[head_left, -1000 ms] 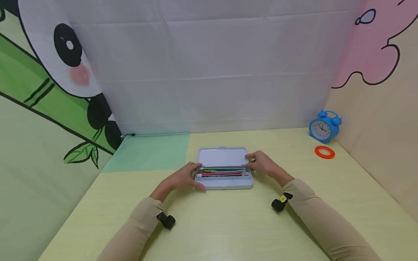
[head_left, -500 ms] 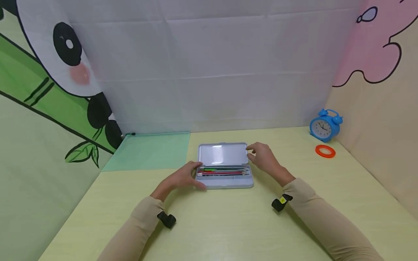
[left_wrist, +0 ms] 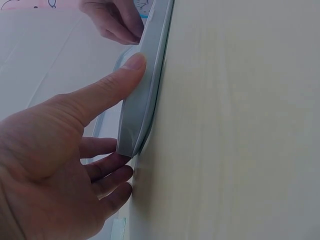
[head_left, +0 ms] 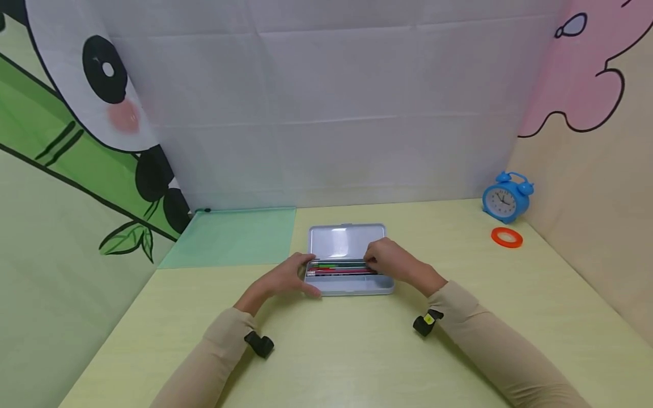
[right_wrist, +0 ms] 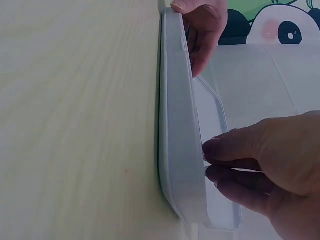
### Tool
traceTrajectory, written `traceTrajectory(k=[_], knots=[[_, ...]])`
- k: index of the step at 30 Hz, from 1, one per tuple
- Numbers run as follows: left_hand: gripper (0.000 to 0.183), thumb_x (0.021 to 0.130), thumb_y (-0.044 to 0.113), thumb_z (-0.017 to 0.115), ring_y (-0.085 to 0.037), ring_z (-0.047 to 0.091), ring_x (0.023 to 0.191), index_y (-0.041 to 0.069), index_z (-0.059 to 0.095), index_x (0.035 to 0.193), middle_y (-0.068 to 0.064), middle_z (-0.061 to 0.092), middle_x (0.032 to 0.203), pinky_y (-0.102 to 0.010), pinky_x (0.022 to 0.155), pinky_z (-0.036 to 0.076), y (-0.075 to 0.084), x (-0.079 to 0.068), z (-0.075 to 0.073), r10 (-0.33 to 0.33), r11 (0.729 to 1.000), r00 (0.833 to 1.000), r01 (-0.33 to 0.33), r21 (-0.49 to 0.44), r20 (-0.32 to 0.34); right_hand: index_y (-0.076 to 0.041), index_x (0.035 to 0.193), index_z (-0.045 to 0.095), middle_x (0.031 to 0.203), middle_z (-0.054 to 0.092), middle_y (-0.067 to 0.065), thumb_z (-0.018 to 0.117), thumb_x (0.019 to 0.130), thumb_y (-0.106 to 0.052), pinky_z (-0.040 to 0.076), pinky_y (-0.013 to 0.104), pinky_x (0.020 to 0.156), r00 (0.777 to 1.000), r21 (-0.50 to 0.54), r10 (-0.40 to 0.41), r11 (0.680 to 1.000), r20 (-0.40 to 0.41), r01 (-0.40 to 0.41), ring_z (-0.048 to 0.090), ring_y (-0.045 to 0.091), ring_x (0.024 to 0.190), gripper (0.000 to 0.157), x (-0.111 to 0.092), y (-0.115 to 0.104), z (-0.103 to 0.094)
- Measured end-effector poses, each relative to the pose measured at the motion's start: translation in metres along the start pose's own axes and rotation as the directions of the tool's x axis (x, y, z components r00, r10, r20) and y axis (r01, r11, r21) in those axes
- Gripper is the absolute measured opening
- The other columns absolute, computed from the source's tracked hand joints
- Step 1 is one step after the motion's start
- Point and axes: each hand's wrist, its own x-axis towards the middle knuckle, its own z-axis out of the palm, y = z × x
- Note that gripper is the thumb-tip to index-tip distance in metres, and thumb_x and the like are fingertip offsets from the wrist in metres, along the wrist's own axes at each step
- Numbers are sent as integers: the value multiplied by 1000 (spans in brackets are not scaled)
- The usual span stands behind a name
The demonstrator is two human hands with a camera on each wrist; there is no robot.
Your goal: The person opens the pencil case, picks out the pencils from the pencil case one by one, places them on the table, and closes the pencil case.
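A pale pencil case (head_left: 352, 287) lies on the table with its lid (head_left: 336, 241) tilted back at the hinge. Several pencils (head_left: 339, 271) lie side by side in its rear compartment. My left hand (head_left: 285, 276) holds the case's left end, the thumb on the front wall and the fingers around the corner, as the left wrist view shows. My right hand (head_left: 395, 260) is over the right part of the case, its fingertips down among the pencil ends. In the right wrist view the thumb and fingers (right_wrist: 235, 145) bunch close together behind the front wall; what lies between their tips is hidden.
A blue alarm clock (head_left: 505, 198) stands at the back right, with an orange-red ring (head_left: 507, 237) lying in front of it. A green mat (head_left: 229, 238) covers the table's back left, near the white backdrop (head_left: 326, 113).
My right hand first tips the lid further back, then lets go of it and moves left and inward over the pencils. The left hand keeps its place on the case.
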Motion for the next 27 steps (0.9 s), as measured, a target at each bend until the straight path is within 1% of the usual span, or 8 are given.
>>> traceTrajectory(k=[4, 8, 13, 16, 21, 27], knots=[[105, 69, 34, 94, -30, 40, 129, 4, 38, 152, -14, 43, 145, -51, 113, 32, -1, 1, 0, 18, 1000, 1000, -18, 1, -2, -3, 77, 74, 72, 63, 0, 69, 87, 5, 47, 22, 61, 999, -87, -34, 996, -7, 33, 50, 11, 65, 14, 5, -4, 3], [105, 69, 35, 94, -30, 41, 129, 4, 38, 152, -14, 43, 144, -50, 113, 32, 0, 2, 0, 23, 1000, 1000, -23, 0, 3, -1, 78, 74, 72, 63, 2, 68, 88, 4, 48, 22, 60, 999, -167, -35, 985, -3, 34, 51, 12, 64, 13, 9, -9, 6], [106, 69, 37, 93, -30, 41, 128, 5, 38, 152, -13, 43, 145, -50, 113, 32, -1, 3, 0, 14, 1000, 1000, -14, 13, 4, -1, 81, 76, 74, 65, 3, 68, 90, 2, 50, 24, 61, 1000, -193, 10, 981, -1, -10, 52, 13, 65, 12, 13, -17, 7], [105, 69, 36, 93, -30, 40, 129, 5, 38, 153, -13, 42, 146, -50, 114, 32, -2, 4, 1, 8, 1000, 1000, -8, 10, 5, -1, 81, 76, 74, 65, 4, 68, 90, 2, 51, 25, 61, 1000, -197, 14, 980, 1, -14, 53, 13, 65, 13, 16, -19, 10], [105, 69, 35, 93, -31, 39, 132, 5, 38, 153, -14, 40, 148, -51, 114, 30, -3, 3, 1, 4, 1000, 1000, -4, -2, 12, -2, 82, 76, 76, 66, 3, 68, 92, 0, 51, 25, 61, 999, -230, 25, 973, 37, -16, 53, 12, 65, 12, 18, -21, 15], [106, 69, 36, 93, -31, 39, 132, 5, 37, 153, -15, 40, 148, -51, 114, 30, -3, 3, 1, 8, 1000, 1000, -8, 3, 8, -4, 82, 74, 76, 66, 2, 67, 93, -2, 52, 26, 62, 999, -265, 37, 964, 25, -29, 54, 12, 66, 13, 20, -23, 18]])
